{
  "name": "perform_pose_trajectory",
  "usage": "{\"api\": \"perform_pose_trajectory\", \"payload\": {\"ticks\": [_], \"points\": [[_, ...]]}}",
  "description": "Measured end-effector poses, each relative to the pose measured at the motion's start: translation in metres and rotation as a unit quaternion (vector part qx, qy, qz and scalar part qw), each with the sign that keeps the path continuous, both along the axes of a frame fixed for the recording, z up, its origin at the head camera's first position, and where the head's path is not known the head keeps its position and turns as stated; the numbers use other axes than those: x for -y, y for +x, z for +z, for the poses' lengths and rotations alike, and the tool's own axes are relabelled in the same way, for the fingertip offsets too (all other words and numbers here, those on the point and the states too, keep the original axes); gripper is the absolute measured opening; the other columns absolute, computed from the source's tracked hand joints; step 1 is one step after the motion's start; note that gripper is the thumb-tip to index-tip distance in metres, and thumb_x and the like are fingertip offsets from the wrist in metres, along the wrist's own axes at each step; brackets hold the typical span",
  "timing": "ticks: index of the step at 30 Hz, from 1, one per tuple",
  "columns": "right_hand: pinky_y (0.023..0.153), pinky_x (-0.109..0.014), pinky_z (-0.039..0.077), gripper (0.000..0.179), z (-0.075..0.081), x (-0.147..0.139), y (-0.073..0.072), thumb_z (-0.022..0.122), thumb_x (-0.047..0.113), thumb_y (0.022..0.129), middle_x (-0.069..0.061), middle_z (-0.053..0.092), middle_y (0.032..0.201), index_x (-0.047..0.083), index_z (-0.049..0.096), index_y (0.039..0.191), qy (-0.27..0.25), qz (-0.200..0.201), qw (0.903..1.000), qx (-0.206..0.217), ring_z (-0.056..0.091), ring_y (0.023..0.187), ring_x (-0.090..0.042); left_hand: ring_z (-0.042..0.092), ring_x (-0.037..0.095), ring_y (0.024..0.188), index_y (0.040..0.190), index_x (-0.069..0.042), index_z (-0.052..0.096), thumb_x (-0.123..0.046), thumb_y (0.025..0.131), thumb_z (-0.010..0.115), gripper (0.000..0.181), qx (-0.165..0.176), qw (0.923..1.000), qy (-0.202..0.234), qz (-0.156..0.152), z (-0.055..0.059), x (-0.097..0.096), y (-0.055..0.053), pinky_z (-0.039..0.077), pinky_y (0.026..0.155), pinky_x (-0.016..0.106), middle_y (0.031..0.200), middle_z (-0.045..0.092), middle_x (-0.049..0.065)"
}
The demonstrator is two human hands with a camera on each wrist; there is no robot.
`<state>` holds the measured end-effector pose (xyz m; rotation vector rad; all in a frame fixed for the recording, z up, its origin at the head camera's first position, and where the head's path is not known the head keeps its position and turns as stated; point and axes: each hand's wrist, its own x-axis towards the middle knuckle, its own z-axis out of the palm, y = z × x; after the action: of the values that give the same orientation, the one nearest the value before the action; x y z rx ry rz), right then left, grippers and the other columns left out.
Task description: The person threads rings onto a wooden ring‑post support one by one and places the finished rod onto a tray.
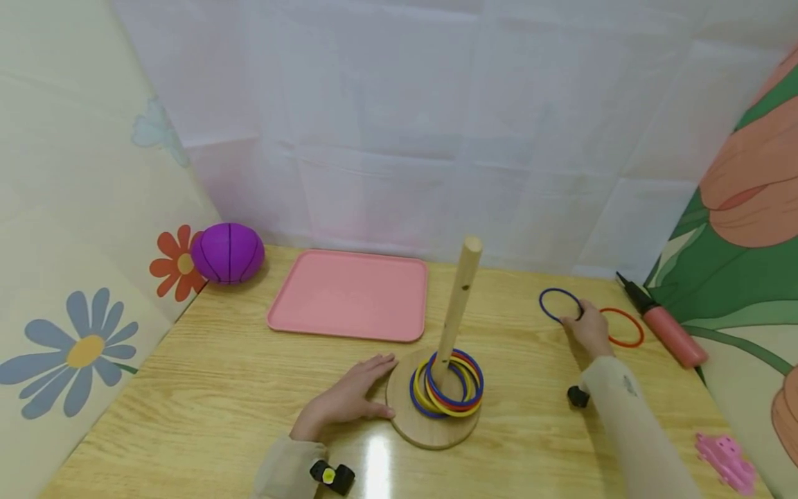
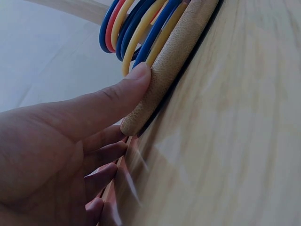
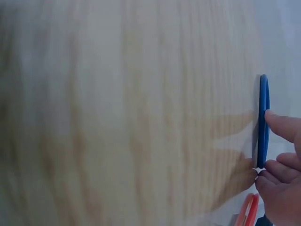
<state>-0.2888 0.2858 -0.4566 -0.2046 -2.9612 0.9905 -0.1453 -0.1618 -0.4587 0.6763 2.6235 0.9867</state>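
A round wooden base (image 1: 430,431) carries an upright wooden peg (image 1: 458,298), slightly tilted in the head view. Several blue, yellow and red rings (image 1: 458,409) lie stacked loosely around the peg's foot. My left hand (image 1: 349,395) rests against the base's left edge, its fingers extended. The left thumb (image 2: 113,96) touches the base's rim. At the right, my right hand (image 1: 589,329) pinches the near right side of a blue ring (image 1: 551,315) at the tabletop. The thumb lies on the ring in the right wrist view. A red ring (image 1: 636,344) lies just right of that hand.
A pink tray (image 1: 349,294) lies behind the base, to its left. The purple ball (image 1: 228,254) sits at the back left corner. On the right are a red and black hand pump (image 1: 673,336) and a pink toy (image 1: 726,461). A white cloth (image 1: 405,138) hangs behind the table.
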Motion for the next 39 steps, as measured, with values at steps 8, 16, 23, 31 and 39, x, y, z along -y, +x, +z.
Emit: {"api": "perform_pose_trajectory", "payload": {"ticks": [8,16,23,31,39], "points": [[0.107,-0.059,0.038,0.057,0.0,-0.005,0.001,0.063,0.008,0.089,-0.04,0.048,0.129,-0.019,0.04,0.133,0.002,0.048,0.9987,-0.017,0.045,0.122,-0.053,0.021,0.044,0.146,0.149,-0.001,0.034,-0.04,0.078,0.076,0.091,0.004,1.0,0.004,0.003,0.001,0.0,0.0,0.011,0.119,0.064,0.157,0.029,0.02],[0.107,-0.06,0.039,0.06,0.002,-0.012,0.008,0.067,0.004,0.086,-0.04,0.048,0.132,-0.018,0.04,0.136,-0.012,0.15,0.9885,-0.014,0.047,0.122,-0.053,0.02,0.044,0.146,0.149,-0.002,0.033,-0.039,0.079,0.076,0.09,0.007,1.0,0.005,0.004,0.001,0.0,0.001,0.01,0.119,0.064,0.157,0.029,0.019],[0.102,-0.059,0.044,0.058,-0.001,-0.016,0.012,0.068,-0.002,0.085,-0.039,0.049,0.133,-0.017,0.042,0.135,-0.038,0.236,0.971,-0.012,0.05,0.122,-0.052,0.02,0.044,0.146,0.149,-0.001,0.033,-0.039,0.079,0.076,0.09,0.004,1.0,0.003,0.003,0.002,-0.001,0.001,0.01,0.119,0.063,0.157,0.028,0.02],[0.108,-0.063,0.035,0.062,-0.001,-0.012,0.025,0.073,0.003,0.083,-0.036,0.049,0.135,-0.014,0.045,0.136,-0.032,0.273,0.9614,-0.014,0.045,0.126,-0.053,0.021,0.045,0.146,0.148,0.0,0.034,-0.038,0.079,0.076,0.089,-0.001,1.0,0.001,0.0,0.002,-0.002,0.0,0.011,0.119,0.063,0.157,0.029,0.021],[0.108,-0.061,0.034,0.061,-0.003,-0.01,0.039,0.075,0.004,0.081,-0.033,0.052,0.134,-0.012,0.049,0.134,-0.024,0.287,0.9568,-0.037,0.047,0.126,-0.05,0.022,0.045,0.145,0.147,0.001,0.034,-0.037,0.079,0.077,0.089,-0.004,1.0,0.001,0.001,0.002,-0.001,0.001,0.013,0.119,0.064,0.156,0.03,0.022]]}}
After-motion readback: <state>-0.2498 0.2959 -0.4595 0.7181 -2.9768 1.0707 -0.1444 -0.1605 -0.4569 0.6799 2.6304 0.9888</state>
